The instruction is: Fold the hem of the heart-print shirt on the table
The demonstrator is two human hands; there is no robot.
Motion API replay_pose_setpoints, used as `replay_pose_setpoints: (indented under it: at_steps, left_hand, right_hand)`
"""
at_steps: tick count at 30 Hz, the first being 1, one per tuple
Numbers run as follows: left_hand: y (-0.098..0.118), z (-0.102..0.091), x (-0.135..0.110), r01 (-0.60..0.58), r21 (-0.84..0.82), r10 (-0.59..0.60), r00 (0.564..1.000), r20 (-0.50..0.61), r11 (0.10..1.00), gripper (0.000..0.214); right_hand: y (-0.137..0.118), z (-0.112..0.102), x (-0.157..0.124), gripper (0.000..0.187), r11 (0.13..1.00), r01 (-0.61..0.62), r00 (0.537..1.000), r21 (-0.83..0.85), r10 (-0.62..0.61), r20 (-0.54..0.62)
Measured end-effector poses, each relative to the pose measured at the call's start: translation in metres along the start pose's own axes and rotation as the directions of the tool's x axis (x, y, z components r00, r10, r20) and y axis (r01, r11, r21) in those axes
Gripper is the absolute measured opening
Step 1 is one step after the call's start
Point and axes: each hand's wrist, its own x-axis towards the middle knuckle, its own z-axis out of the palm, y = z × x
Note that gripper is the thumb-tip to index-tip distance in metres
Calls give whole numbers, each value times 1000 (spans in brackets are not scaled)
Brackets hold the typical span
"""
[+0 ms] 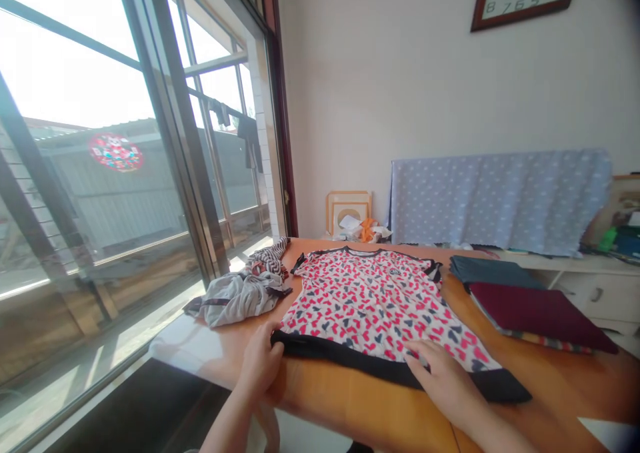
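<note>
A short-sleeved T-shirt (pixel 370 300) with pink and dark hearts on white lies spread out flat on the wooden table (pixel 350 406). Its neckline points away from me, and its wide black hem is on my side. My left hand (pixel 263 356) pinches the left corner of that hem between thumb and fingers. Over the right part of the hem, my right hand (pixel 440 373) rests on the fabric with its fingers stretched out and a little apart. The shirt's right hem corner lies beyond my right hand.
Crumpled grey and striped clothes (pixel 240 296) are heaped at the table's left, beside the window (pixel 150 140). Folded dark grey (pixel 495 272) and maroon clothes (pixel 540 313) are stacked on the right. Behind stand a cloth-covered object (pixel 500 200) and a white cabinet (pixel 595 296).
</note>
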Motion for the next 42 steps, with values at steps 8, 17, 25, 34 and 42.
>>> replay_pose_setpoints:
  at_steps: [8,17,25,34,42]
  left_hand:
    - [16,-3,8,-3,198,-7,999,53,980,21]
    - [10,-6,4,90,102,-87,996,-29,991,22]
    - [6,-4,0,-12,113,4,998,63,994,29]
    - [2,-5,-7,110,-5,-110,991,-71,994,23]
    - [14,-16,-6,185,65,-187,982,27,981,35]
  right_hand:
    - [-6,-6,-15,42,999,-38,998,-18,39,43]
    - [3,-3,-20,45,993,19,997,-119,-9,80]
    - [0,-2,-14,13,985,106,992,-133,-95,85]
    - [-8,-7,-14,22,999,36,993,16,-38,111]
    - [-6,-46,-27,35,988,-68,982,138,90,-163]
